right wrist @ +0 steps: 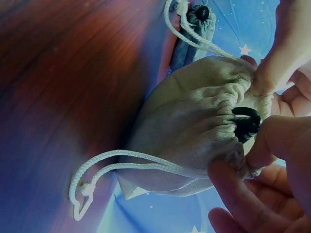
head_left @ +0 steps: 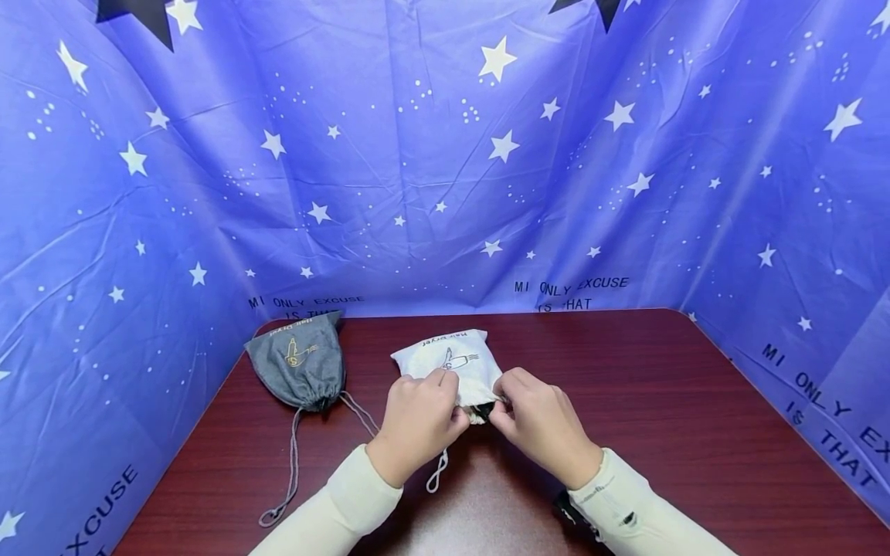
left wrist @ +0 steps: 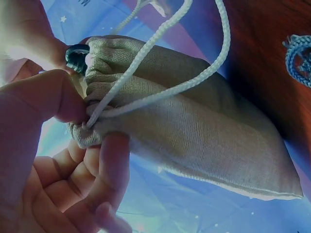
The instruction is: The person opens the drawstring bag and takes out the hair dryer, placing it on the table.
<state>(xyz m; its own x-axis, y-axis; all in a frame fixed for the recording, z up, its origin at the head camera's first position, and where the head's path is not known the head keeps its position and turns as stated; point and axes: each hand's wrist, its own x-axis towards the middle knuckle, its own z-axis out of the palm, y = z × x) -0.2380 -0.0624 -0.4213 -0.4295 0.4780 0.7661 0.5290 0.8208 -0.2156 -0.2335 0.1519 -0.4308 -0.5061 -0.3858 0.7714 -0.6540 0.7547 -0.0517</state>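
A white drawstring pouch printed "Hair Dryer" lies on the table in front of me. My left hand pinches one side of its gathered mouth between thumb and fingers. On the opposite side, my right hand pinches the rim the same way. Between the hands the mouth stands partly open, and a black looped piece, perhaps a cord, shows inside it. The rest of the contents is hidden by the cloth. White drawstrings hang in loops from both sides of the mouth.
To the left lies a dark grey drawstring pouch, also printed "Hair Dryer", its grey cords trailing toward me. The dark red table is bounded at the back and sides by a blue star-patterned cloth.
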